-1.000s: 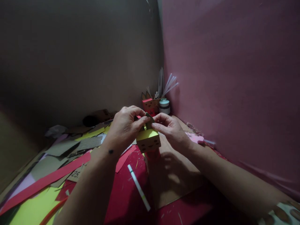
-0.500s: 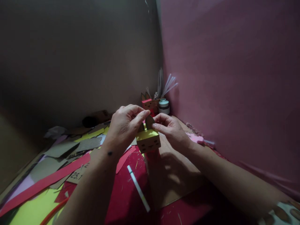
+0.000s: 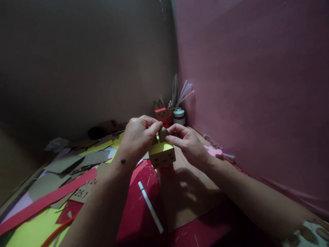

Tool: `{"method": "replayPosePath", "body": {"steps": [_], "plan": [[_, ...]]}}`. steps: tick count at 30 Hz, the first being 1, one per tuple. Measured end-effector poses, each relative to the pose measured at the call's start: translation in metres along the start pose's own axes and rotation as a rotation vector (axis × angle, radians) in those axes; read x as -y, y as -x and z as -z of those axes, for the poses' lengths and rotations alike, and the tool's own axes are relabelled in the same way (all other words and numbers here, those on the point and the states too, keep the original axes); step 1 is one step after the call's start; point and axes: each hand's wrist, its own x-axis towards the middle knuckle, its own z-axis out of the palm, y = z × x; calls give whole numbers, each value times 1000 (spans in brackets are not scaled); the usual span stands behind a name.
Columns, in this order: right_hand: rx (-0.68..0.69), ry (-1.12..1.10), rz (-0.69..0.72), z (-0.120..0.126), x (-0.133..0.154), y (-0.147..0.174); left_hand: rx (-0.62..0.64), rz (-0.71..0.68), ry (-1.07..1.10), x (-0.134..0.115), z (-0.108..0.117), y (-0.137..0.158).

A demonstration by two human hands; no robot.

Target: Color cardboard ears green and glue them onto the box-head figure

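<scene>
A small cardboard box figure (image 3: 162, 158) with a drawn face and a yellow top stands at the centre, above a red lower part. From its top rises a rounded cardboard ear (image 3: 163, 134), and a second ear is partly hidden behind my left hand. My left hand (image 3: 142, 132) pinches at the upper edge of the rounded ear from the left, thumb and finger close together. On the other side, my right hand (image 3: 185, 139) grips the same ear between thumb and forefinger.
Behind stand another box figure (image 3: 160, 114) with pointed ears, a lidded jar (image 3: 179, 116) and white sticks (image 3: 185, 91). Cardboard and paper scraps (image 3: 61, 163) cover the left. A white stick (image 3: 151, 207) lies on the red surface, beside a cardboard sheet (image 3: 190, 206).
Both hands keep almost the same hold on the ear. The view has shifted very slightly, and the ear's edge now catches more light.
</scene>
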Motion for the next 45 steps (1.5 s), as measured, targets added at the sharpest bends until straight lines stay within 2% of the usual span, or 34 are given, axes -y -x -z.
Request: {"method": "replayPosePath", "body": {"steps": [13, 20, 24, 29, 36, 45], "plan": [[8, -4, 1, 1, -1, 0, -26, -15, -45, 1, -1, -1], [-19, 23, -9, 1, -1, -1, -145, 15, 3, -6, 28, 7], [-25, 23, -10, 1, -1, -1, -34, 44, -14, -8, 44, 11], [-32, 22, 2, 0, -1, -1, 136, 95, -39, -4, 44, 8], [-23, 23, -5, 0, -2, 0, 193, 115, -38, 10, 34, 0], [-26, 16, -9, -1, 0, 0, 208, 61, -132, 9, 30, -2]]}}
